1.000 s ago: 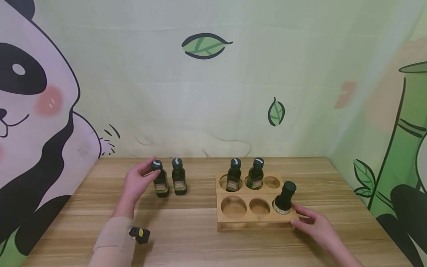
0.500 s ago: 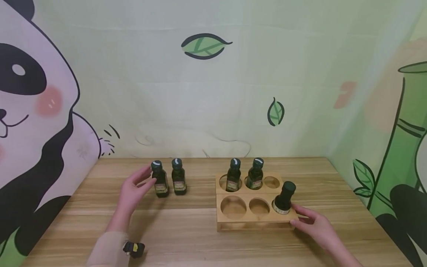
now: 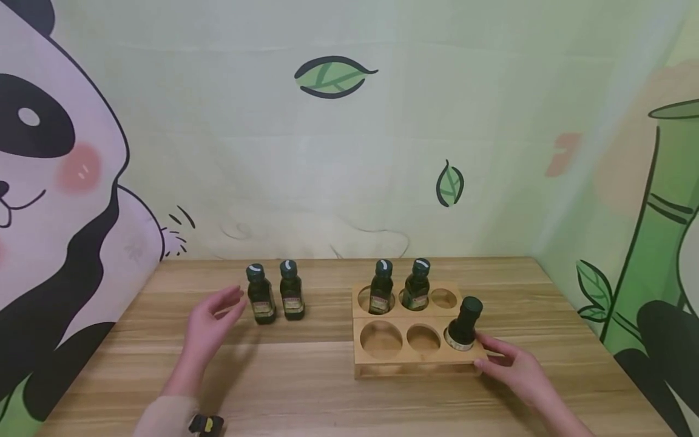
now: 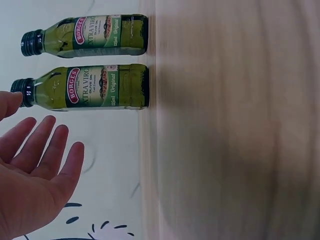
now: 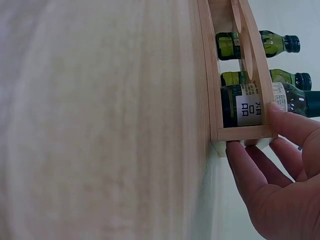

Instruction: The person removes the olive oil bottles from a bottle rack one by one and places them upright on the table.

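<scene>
Head view: the left hand (image 3: 210,325) is spread beside two black-capped green glass bottles (image 3: 263,303) standing left; the right hand (image 3: 516,371) pinches the rectangular tan wooden rack (image 3: 404,357), right, near-right corner; firm pressure should steady it.

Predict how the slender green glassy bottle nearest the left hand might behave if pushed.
Standing upright, the slender green glassy bottle might tip if pushed near its dark cap. Its smooth sides may be slippery; transparent walls suggest fragility.
</scene>
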Action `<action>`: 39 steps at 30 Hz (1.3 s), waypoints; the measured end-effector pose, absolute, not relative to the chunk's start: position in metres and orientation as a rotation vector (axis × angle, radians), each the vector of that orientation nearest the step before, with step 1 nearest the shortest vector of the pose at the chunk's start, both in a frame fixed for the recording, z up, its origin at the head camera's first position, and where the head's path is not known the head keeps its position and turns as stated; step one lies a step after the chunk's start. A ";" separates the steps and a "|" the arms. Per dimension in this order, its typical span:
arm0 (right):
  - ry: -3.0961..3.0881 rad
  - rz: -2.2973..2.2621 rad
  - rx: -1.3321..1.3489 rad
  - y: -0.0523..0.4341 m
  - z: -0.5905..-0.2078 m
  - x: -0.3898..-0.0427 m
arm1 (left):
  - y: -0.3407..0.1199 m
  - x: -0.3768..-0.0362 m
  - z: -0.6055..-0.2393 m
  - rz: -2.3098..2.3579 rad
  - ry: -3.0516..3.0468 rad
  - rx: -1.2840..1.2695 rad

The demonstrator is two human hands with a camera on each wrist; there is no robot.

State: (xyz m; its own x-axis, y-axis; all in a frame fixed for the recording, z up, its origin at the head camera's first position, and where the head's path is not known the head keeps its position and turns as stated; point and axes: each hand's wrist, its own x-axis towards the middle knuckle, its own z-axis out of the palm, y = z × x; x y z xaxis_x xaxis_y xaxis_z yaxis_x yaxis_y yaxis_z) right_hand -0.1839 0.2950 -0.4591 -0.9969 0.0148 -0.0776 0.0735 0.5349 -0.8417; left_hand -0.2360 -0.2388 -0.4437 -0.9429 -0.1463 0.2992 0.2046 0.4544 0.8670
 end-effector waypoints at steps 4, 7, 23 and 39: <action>2.693 -1.485 0.075 0.296 -0.460 -0.184 | -0.238 -0.230 -0.443 -1.476 -2.400 -0.056; 2.689 -1.486 0.072 0.296 -0.460 -0.184 | -0.237 -0.226 -0.443 -1.471 -2.407 -0.064; 2.670 -1.518 0.056 0.296 -0.461 -0.184 | -0.209 -0.214 -0.444 -1.512 -2.373 -0.206; 2.689 -1.484 0.087 0.295 -0.459 -0.184 | -0.159 -0.214 -0.447 -1.559 -2.406 -0.402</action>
State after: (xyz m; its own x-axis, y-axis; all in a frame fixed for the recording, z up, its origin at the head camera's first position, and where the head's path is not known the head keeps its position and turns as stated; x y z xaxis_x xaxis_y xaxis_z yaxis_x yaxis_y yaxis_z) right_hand -0.1843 0.2949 -0.4591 -0.9960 0.0165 -0.0875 0.0828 0.5322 -0.8426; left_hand -0.2144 -0.1590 -0.4466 -0.9318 0.0958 0.3501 0.3586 0.3909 0.8477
